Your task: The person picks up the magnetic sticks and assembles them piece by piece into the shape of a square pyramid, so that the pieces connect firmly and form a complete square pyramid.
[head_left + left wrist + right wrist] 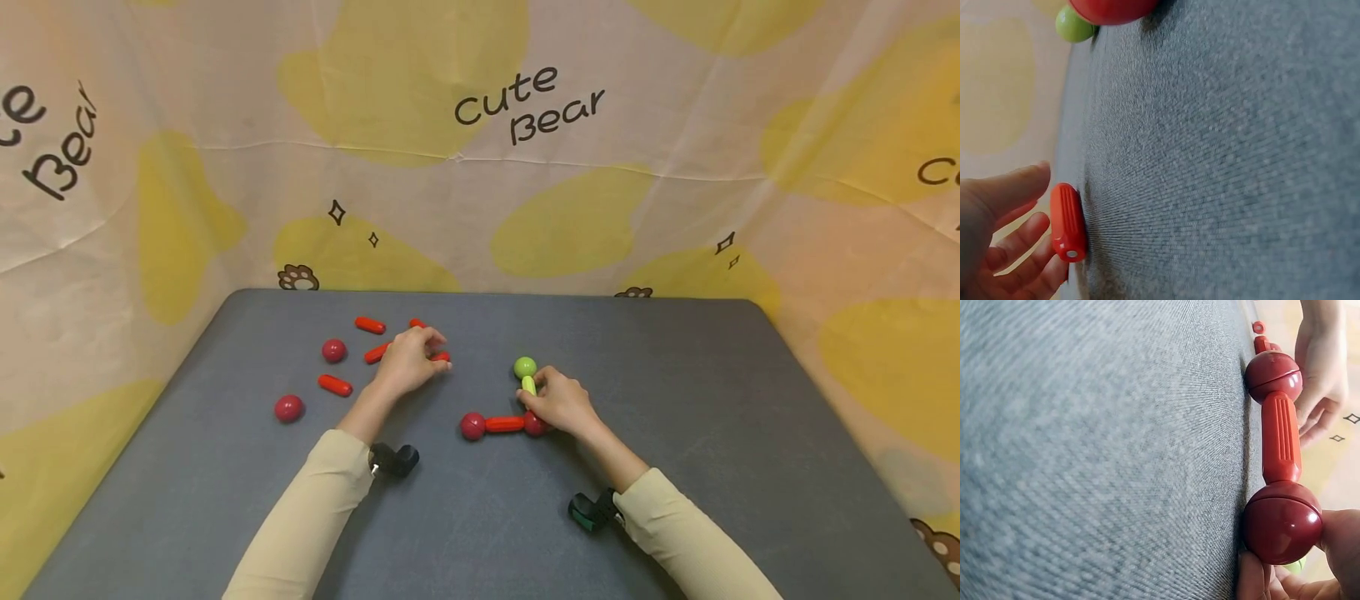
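Among the loose red rods at the table's left, my left hand (408, 360) reaches over one short grooved red rod (1068, 222). Its thumb and fingers are spread apart around that rod, not closed on it. To the right, my right hand (561, 402) pinches a yellow-green rod (528, 385), partly covered by the fingers. That rod runs from a green ball (525, 367) toward a dark red ball (1283, 522) beside the hand. An orange-red rod (1280, 437) links this ball to a second dark red ball (1274, 377).
Two loose dark red balls, one farther (333, 351) and one nearer (288, 408), lie at the left. Around them are more red rods, including one at the back (371, 325) and one nearer (335, 385). A patterned cloth (420, 192) hangs behind the grey table (697, 392).
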The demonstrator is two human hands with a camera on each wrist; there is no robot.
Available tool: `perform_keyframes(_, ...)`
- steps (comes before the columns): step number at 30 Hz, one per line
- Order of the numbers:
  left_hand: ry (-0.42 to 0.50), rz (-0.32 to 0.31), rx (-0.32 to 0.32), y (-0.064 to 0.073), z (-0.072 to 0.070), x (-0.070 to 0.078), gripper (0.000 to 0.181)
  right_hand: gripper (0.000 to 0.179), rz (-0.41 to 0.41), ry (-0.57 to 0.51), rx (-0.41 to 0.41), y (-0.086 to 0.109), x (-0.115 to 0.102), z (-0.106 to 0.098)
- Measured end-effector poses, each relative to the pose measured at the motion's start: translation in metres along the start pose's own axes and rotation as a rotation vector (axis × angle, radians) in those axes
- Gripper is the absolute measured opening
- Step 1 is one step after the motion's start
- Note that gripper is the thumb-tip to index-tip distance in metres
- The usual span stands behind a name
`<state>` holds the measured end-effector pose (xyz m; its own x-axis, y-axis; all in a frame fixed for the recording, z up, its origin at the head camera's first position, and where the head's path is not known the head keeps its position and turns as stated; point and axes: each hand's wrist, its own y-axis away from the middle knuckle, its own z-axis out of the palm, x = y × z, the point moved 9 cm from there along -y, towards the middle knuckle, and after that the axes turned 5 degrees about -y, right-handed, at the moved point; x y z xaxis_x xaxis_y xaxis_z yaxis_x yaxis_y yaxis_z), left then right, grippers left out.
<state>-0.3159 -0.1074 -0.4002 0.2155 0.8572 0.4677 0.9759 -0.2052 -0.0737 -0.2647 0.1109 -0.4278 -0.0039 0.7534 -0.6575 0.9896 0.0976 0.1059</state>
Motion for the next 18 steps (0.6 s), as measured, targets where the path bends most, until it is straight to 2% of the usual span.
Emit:
perform_keyframes(9,-0.03,-0.019,-0.058,-0.004,0.0076,-0.0086,0.03,0.033,-0.005,-0.005,0.0,-0.0007,-0.001,0.0015)
perform_keyframes(18,-0.019,0.0,-0.043,-0.0047,0.0097,-0.0073,0.023,0.033,0.003,-0.017,-0.001,-0.0007,0.0018,0.0019)
